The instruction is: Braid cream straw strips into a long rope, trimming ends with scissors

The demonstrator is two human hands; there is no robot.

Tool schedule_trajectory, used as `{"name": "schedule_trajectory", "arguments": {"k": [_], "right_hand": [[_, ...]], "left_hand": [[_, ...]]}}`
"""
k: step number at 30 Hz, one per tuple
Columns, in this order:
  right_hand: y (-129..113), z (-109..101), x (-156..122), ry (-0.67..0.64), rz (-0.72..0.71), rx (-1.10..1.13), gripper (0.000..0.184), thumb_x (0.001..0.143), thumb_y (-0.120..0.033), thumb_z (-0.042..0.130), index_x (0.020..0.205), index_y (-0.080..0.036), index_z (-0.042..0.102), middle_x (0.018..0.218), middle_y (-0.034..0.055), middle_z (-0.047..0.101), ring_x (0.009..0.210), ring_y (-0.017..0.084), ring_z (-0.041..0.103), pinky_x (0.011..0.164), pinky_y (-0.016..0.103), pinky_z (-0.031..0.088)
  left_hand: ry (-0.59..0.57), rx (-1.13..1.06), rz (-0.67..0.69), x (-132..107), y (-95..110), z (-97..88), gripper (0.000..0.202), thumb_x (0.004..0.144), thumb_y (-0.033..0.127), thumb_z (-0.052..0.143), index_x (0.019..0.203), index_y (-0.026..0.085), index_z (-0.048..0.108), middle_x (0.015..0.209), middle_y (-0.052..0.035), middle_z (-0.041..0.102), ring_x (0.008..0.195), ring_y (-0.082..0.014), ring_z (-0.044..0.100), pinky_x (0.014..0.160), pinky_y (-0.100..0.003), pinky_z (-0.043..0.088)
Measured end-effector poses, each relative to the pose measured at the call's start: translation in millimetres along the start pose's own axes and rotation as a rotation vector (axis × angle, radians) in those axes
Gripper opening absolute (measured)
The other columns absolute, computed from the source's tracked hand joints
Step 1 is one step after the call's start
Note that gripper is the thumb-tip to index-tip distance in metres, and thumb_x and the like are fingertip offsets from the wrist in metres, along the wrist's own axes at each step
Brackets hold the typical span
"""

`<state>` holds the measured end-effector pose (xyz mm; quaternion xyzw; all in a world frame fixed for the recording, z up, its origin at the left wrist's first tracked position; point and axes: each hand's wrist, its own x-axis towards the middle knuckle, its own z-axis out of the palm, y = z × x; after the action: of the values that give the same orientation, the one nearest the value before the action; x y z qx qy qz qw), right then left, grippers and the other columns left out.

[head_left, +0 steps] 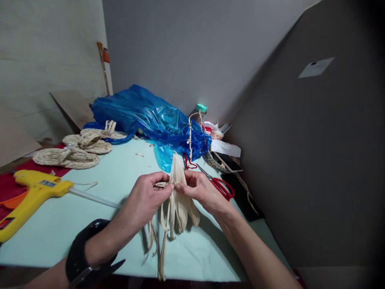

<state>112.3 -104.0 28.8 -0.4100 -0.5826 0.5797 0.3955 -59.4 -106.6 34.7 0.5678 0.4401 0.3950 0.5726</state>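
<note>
A bundle of pale dried husk strips point(181, 210) hangs between my two hands over the table, its narrow end up and its loose ends spread downward. My left hand point(152, 190) pinches it from the left, thumb against the front. From the right, my right hand point(197, 188) presses its thumb to the bundle at about the same height. Fingertips behind the strips are hidden. Thin curled strips point(162, 249) trail below my left hand toward the near table edge. Red-handled scissors point(224, 188) lie just beyond my right hand.
A yellow glue gun point(45, 188) with a long glue stick lies at left. Behind it rest several woven straw soles point(67, 157). A crumpled blue plastic bag point(144, 110) covers the back. A black flat object point(245, 196) and a basket point(218, 162) sit at right against the grey wall.
</note>
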Motion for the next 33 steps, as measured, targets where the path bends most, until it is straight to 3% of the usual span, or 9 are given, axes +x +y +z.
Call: {"name": "schedule_trajectory", "arguments": {"k": [7, 13, 15, 21, 24, 26, 29, 31, 33], "right_hand": [[3, 3, 0, -0.007, -0.009, 0.061, 0.029, 0.077, -0.034, 0.073, 0.099, -0.014, 0.07, 0.084, 0.0031, 0.068, 0.076, 0.016, 0.06, 0.073, 0.027, 0.046], [-11, 27, -14, 0.258, -0.172, -0.413, 0.011, 0.08, -0.021, 0.062, 0.087, -0.015, 0.067, 0.08, 0.0007, 0.063, 0.075, 0.015, 0.056, 0.07, 0.025, 0.043], [-20, 33, -21, 0.275, -0.216, -0.471, 0.009, 0.082, -0.018, 0.059, 0.087, -0.016, 0.066, 0.08, 0.0, 0.063, 0.075, 0.014, 0.055, 0.071, 0.024, 0.043], [-38, 25, -35, 0.233, -0.141, -0.187, 0.019, 0.089, -0.039, 0.058, 0.095, -0.021, 0.062, 0.094, 0.0038, 0.064, 0.085, 0.017, 0.059, 0.075, 0.027, 0.046], [-43, 15, -47, 0.289, -0.15, 0.05, 0.016, 0.091, -0.039, 0.056, 0.088, -0.023, 0.055, 0.079, 0.0008, 0.058, 0.068, 0.015, 0.056, 0.065, 0.029, 0.046], [-53, 2, -62, 0.411, -0.247, 0.125, 0.018, 0.089, -0.035, 0.058, 0.078, -0.023, 0.048, 0.063, -0.0048, 0.042, 0.05, 0.009, 0.039, 0.054, 0.026, 0.039], [-73, -36, -88, 0.754, -0.419, -0.042, 0.017, 0.084, -0.032, 0.06, 0.075, -0.023, 0.049, 0.062, -0.0068, 0.025, 0.046, 0.007, 0.018, 0.043, 0.025, 0.019], [-81, -70, -101, 0.998, -0.401, -0.28, 0.014, 0.082, -0.035, 0.057, 0.076, -0.024, 0.05, 0.059, -0.0073, 0.023, 0.045, 0.008, 0.015, 0.042, 0.028, 0.012], [-79, -100, -106, 1.162, -0.264, -0.492, 0.016, 0.085, -0.04, 0.051, 0.08, -0.025, 0.051, 0.058, -0.005, 0.032, 0.044, 0.009, 0.025, 0.044, 0.029, 0.019]], "left_hand": [[-0.048, -0.071, -0.014, 1, -2, -6.1, 0.011, 0.072, 0.028, 0.062, 0.076, 0.017, 0.062, 0.053, 0.0074, 0.05, 0.044, -0.0063, 0.036, 0.039, -0.017, 0.024], [0.074, 0.092, 0.089, -1, 1, -5.1, 0.011, 0.071, 0.027, 0.062, 0.071, 0.017, 0.064, 0.06, 0.0036, 0.059, 0.055, -0.0128, 0.055, 0.052, -0.021, 0.038], [0.101, 0.082, 0.097, 0, 0, -5.7, 0.009, 0.069, 0.025, 0.065, 0.071, 0.017, 0.065, 0.064, 0.0022, 0.062, 0.062, -0.0153, 0.059, 0.057, -0.022, 0.042], [-0.041, -0.16, -0.103, 2, -5, -8.3, 0.02, 0.072, 0.035, 0.069, 0.08, 0.017, 0.066, 0.06, 0.0054, 0.053, 0.047, -0.0073, 0.041, 0.045, -0.018, 0.025], [-0.051, -0.153, -0.1, 2, -7, -7.9, 0.019, 0.073, 0.035, 0.069, 0.078, 0.016, 0.064, 0.059, 0.0066, 0.048, 0.047, -0.0055, 0.036, 0.046, -0.016, 0.024], [-0.064, -0.148, -0.09, 1, -8, -7.7, 0.018, 0.074, 0.033, 0.068, 0.077, 0.016, 0.063, 0.059, 0.0075, 0.043, 0.047, -0.0046, 0.031, 0.045, -0.016, 0.022], [-0.067, -0.147, -0.086, 0, -8, -7.8, 0.018, 0.076, 0.031, 0.068, 0.076, 0.015, 0.062, 0.059, 0.0076, 0.041, 0.048, -0.0036, 0.026, 0.044, -0.015, 0.018], [-0.075, -0.173, -0.09, 0, -7, -8.3, 0.017, 0.076, 0.03, 0.068, 0.076, 0.014, 0.062, 0.061, 0.0068, 0.043, 0.048, -0.0031, 0.026, 0.043, -0.014, 0.017], [-0.113, -0.234, -0.096, 0, -6, -9.4, 0.016, 0.075, 0.027, 0.07, 0.077, 0.014, 0.062, 0.061, 0.0067, 0.043, 0.047, -0.0022, 0.024, 0.042, -0.014, 0.015]]}}
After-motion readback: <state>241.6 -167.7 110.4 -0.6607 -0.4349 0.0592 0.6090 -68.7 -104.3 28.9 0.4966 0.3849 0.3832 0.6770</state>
